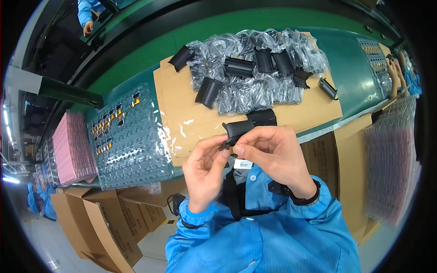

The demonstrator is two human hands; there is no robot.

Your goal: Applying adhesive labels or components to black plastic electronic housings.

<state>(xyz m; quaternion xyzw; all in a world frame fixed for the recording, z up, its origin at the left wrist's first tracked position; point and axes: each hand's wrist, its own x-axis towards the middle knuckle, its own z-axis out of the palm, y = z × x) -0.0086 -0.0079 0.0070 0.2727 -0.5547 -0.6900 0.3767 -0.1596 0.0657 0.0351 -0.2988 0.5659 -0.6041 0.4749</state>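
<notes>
Both hands hold a small black curved plastic part point(237, 130) just above the near edge of the cardboard sheet point(191, 119). My left hand point(205, 169) pinches its left lower end between thumb and fingers. With thumb and index finger, my right hand point(278, 154) grips the lower right side. The fingertips hide the part's lower end, so any tiny piece between them cannot be made out. Right behind it lies another black plastic part point(263, 117). Clear plastic-bagged pieces point(259, 93) cover the cardboard farther back, with several loose black housings point(209, 92) on and around them.
Small white strips point(183, 132) are scattered on the cardboard's left. Left of it, a clear tray point(129, 157) carries small orange-and-black components. A pink tray stack point(73, 148), open cartons point(107, 223) and clear stacked trays point(389, 159) flank me. Other people's hands point(394, 73) work at far right.
</notes>
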